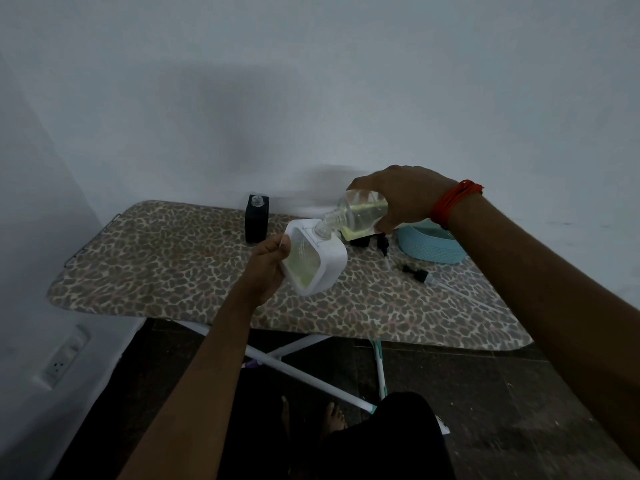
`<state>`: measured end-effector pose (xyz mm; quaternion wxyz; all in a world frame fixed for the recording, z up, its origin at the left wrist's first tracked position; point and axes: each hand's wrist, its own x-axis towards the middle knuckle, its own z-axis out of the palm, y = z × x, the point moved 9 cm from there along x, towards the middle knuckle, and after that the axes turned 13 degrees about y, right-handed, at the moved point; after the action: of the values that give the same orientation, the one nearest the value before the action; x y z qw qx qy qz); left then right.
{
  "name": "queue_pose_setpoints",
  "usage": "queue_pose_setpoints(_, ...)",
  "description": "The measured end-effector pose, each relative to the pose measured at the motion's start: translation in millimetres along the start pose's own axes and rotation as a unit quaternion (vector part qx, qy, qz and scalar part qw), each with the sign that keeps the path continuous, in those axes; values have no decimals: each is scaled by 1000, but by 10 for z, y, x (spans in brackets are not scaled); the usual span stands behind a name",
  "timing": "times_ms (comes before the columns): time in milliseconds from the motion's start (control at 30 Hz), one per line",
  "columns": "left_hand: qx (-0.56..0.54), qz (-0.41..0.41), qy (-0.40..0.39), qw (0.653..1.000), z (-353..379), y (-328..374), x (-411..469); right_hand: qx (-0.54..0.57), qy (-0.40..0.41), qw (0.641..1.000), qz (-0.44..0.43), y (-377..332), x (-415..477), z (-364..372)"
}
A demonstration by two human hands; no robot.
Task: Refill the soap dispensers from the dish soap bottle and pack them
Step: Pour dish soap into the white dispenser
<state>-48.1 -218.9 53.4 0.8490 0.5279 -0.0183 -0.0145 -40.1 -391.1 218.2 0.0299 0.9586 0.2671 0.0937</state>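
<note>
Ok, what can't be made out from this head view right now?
- Dish soap bottle: the right hand covers its rear; any label hidden.
- White dispenser: the left hand hides its near side; fill level unclear in dim light.
- Black dispenser: opaque, contents unseen.
- Blue basket: the right forearm blocks part of its inside.
- Pump heads: dark, small; count uncertain.
</note>
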Motion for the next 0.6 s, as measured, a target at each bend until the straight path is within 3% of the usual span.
queue_pose_setpoints(600, 2, -6, 7, 1000, 14, 0, 3, -6, 7, 1000, 0, 2, 2, -21)
